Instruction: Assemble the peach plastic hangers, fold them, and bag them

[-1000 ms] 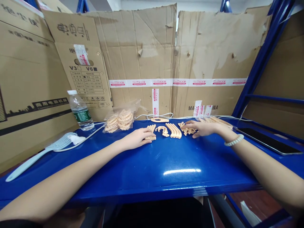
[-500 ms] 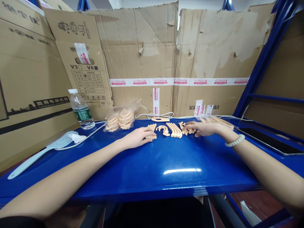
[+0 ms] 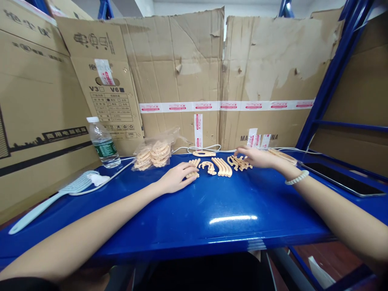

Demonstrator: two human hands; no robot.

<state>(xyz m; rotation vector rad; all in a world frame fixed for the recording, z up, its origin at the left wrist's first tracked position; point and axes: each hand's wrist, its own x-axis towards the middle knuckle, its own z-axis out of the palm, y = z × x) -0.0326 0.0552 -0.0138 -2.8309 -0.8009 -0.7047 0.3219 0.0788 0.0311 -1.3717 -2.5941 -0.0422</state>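
My left hand [image 3: 178,178] lies low on the table with its fingers stretched out, touching a row of short pale wooden pieces [image 3: 194,163]. My right hand [image 3: 257,157] hangs over the back of a jumbled pile of small curved wooden pieces [image 3: 239,163]; its fingers are bent downward and look apart, and I make out nothing in them. Between the hands are a small group of hook-shaped wooden pieces [image 3: 208,166] and a neat row of long curved wooden strips [image 3: 222,167]. A flat wooden piece with a slot [image 3: 204,154] lies behind them.
On the blue table [image 3: 188,218] stand a water bottle [image 3: 104,143] and a clear bag of wooden pieces [image 3: 153,154]. A hairbrush [image 3: 57,196] is at left, a phone [image 3: 342,178] at right. More wooden strips [image 3: 283,157] lie behind my right wrist. Cardboard [image 3: 182,81] walls the back.
My right hand has lifted and drawn back from the pile of curved pieces, so more of it shows. My left hand stays at its row, its fingers slightly shifted.
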